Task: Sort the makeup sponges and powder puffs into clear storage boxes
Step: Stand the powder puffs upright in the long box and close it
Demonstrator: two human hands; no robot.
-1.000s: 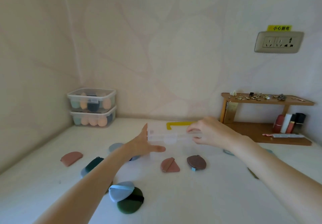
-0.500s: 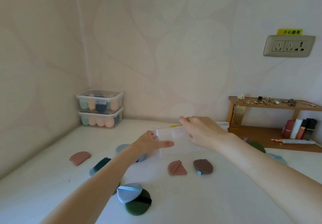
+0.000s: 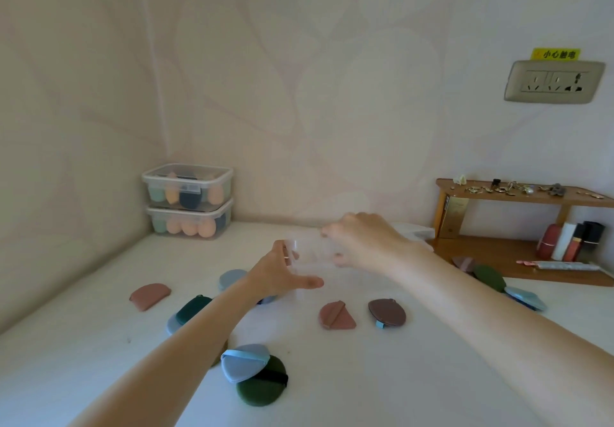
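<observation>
Two hands sit on one empty clear plastic storage box [image 3: 314,260] near the middle of the white table [image 3: 398,377]. Left hand [image 3: 282,272] cups the box's left wall, thumb stretched along the near side, fingers curled round the far corner. Right hand [image 3: 360,244] has curled fingers at the box's right rim; whether they pinch the rim or a lid is unclear, since the plastic is almost invisible here.

Powder puffs lie loose on the table: pink half-round puff [image 3: 149,295] toward the left edge, dark teal puff [image 3: 191,307] beside the left forearm, pink split puff [image 3: 336,315] and brown oval puff [image 3: 387,312] just in front of the box, and light blue puff [image 3: 244,362] overlapping a dark green round puff [image 3: 262,385] toward the near edge. More puffs lie right of the right forearm. Two stacked lidded clear boxes [image 3: 189,200] holding egg-shaped sponges stand in the far left corner.

Risks, as judgement:
- Thin slick walls could flex or slip, so the box may tip or skid.
- If set down blind, the box could land on the grey-blue puff [image 3: 232,279] just behind the left wrist and sit crooked.
- Either forearm could sweep nearby puffs.
- The wooden shelf [image 3: 518,227] with small trinkets at the far right is close enough to knock.
</observation>
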